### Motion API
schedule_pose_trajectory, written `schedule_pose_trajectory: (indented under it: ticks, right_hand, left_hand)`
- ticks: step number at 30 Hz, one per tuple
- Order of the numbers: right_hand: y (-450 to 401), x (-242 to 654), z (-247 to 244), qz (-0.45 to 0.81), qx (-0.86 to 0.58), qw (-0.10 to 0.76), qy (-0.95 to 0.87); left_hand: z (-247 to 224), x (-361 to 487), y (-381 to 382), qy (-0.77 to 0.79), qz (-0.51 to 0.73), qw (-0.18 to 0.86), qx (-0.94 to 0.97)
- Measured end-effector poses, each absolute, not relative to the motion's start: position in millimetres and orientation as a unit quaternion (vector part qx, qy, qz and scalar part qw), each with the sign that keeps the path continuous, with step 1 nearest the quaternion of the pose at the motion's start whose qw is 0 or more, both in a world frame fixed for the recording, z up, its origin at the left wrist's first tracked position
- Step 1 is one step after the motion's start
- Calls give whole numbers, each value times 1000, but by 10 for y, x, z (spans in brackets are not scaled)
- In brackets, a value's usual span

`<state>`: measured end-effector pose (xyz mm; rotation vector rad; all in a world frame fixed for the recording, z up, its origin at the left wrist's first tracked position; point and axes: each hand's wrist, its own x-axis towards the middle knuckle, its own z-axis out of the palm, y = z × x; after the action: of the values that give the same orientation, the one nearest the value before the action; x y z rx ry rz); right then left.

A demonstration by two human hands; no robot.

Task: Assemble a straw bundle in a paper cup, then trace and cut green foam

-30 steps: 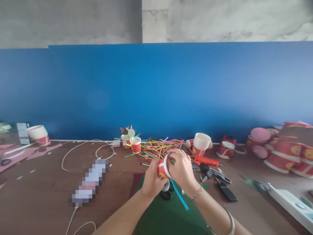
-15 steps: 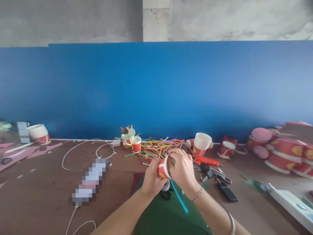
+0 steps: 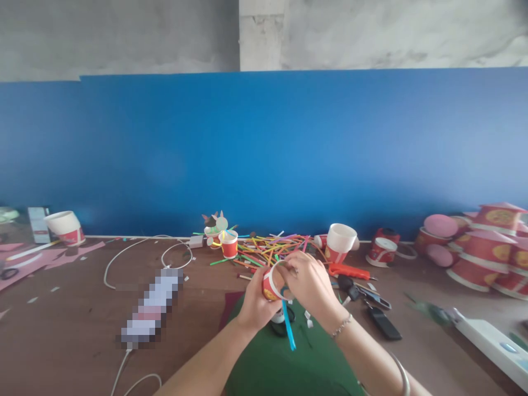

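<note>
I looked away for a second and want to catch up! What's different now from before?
The small red cup in the left hand has turned, so more of its inside shows. The blue strip below it has swung left and hangs straighter down. The right hand has shifted slightly right, fingers still at the rim. Nothing was visibly let go. The colourful strips and orange tool stayed put.

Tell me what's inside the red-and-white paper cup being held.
A bit of blue shows inside the lower rim of the paper cup, near the hanging blue strip. The right hand covers part of its mouth, so whatever lies behind it cannot be seen.
</note>
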<state>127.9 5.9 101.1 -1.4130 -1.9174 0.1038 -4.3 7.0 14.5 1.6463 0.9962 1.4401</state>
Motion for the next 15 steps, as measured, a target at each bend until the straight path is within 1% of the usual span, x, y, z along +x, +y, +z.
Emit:
schedule_pose_trajectory:
  ticks: [4,5,8,10,12,15]
  right_hand:
    - [135,1349,1016,187,-537,491,-660]
    - [165,1371,1000,243,-540,491,-639]
    - [231,1397,924,460,-525,427,-574]
    - [243,1365,873,567,-472,439,-512]
    - [232,1305,832,633,-410,471,-459]
    - [202,1211,798,652,-370,504,-429]
  left_hand:
    - [127,-48,89,331,577,438,605]
    - [130,-46,85,315,577,449,606]
    - [144,-29,62,276,579,457,616]
    - [147,-15,49,274,578,449,624]
    - [150,-6,44,293,584,435,620]
    - [171,3,41,340,612,409,585]
